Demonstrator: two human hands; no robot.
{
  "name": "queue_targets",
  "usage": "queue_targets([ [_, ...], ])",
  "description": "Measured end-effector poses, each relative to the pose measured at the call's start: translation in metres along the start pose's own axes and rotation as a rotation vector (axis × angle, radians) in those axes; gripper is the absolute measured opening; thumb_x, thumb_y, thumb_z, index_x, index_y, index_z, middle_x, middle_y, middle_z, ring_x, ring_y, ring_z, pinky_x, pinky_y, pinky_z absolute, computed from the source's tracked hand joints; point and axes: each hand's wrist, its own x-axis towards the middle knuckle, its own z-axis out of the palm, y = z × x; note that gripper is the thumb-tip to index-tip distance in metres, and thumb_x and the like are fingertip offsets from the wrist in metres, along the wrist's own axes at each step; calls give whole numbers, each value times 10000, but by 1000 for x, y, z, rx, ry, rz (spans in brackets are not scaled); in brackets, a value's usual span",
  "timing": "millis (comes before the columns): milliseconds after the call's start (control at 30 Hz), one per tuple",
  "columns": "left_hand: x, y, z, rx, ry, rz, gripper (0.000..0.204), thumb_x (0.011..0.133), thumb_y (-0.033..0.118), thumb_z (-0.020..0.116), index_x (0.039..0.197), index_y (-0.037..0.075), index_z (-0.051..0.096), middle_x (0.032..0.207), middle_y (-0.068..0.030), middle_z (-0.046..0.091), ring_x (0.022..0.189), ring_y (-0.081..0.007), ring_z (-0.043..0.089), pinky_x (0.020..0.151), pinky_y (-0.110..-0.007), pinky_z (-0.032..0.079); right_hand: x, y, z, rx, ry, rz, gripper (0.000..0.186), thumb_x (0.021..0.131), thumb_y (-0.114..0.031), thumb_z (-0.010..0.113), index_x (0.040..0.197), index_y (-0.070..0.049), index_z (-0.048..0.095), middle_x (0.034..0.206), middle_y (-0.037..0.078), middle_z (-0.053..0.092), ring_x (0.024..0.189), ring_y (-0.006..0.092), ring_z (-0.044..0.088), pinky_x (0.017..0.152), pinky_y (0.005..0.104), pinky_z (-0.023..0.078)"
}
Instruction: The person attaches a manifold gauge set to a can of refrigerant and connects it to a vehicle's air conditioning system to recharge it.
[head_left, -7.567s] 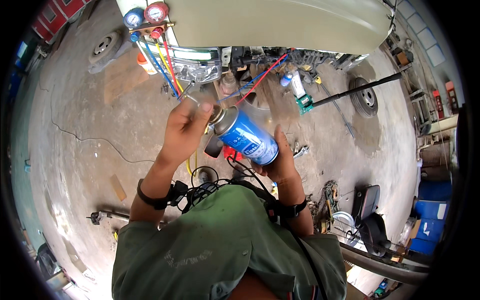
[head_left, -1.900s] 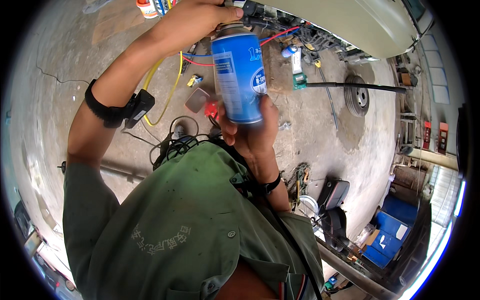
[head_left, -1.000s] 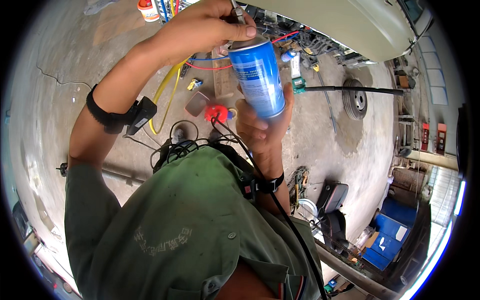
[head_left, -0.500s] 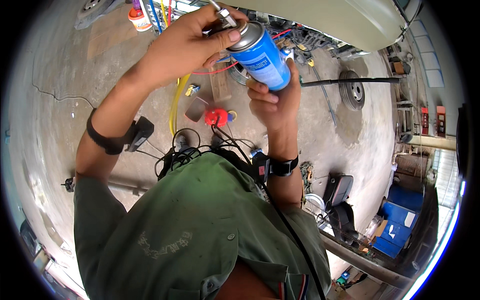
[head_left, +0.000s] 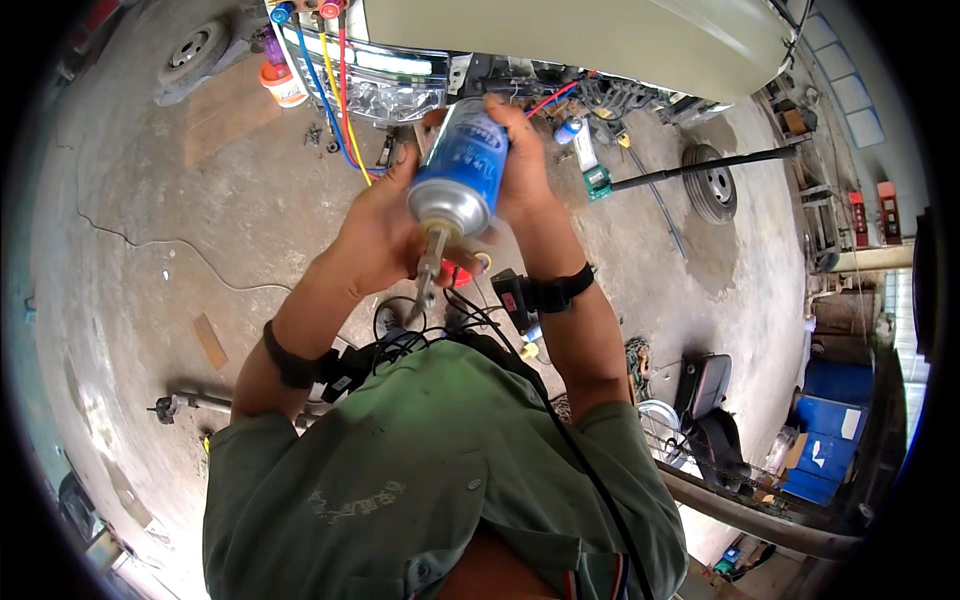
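A blue spray-type metal can (head_left: 462, 150) is tilted in front of me, its silver top end toward my body and its base pointing away. A metal tap valve (head_left: 430, 262) sits on that top and sticks out toward me, slightly blurred. My left hand (head_left: 380, 230) is closed round the can's left side near the top, its thumb lying along the wall and some fingers hidden beneath. From the right, my right hand (head_left: 522, 155) grips the can nearer its base. Both wrists wear black straps with small boxes.
Beyond the can is a vehicle front with a pale green panel (head_left: 560, 40). Blue, yellow and red hoses (head_left: 335, 90) hang at its left. A second blue can (head_left: 568, 130) stands past my right hand. Loose wheels (head_left: 710, 185), a bucket (head_left: 283, 85) and a black bar (head_left: 700, 168) are around.
The can has been turned over, so its valve end now points toward my body instead of away. Both hands have come lower and closer together; my left hand has shifted from the valve to the can's side.
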Motion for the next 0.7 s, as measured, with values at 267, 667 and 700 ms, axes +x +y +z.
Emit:
queue_targets([
  [267,13,10,-10,-47,192,342,596,904,464,557,1262,-4,467,1043,-213,649,821,-333,698,543,-380,617,-70,-2,1,-1239,33,-984,418,802,-199,734,1153,-13,604,1042,115,604,881,222,613,744,317,504],
  [667,57,3,-2,-123,436,435,532,842,440,689,1170,66,500,958,-123,658,885,-290,689,602,-355,587,-104,-34,8,-2230,-176,-1505,279,764,-163,651,1022,-58,664,1059,79,608,971,217,612,823,307,530],
  [700,60,0,0,-140,475,417,499,839,423,698,1139,68,515,930,-112,657,865,-287,688,593,-356,582,-103,-37,8,-2280,-187,-1467,264,762,-156,649,1003,-51,659,1041,82,613,971,220,613,814,308,531],
])
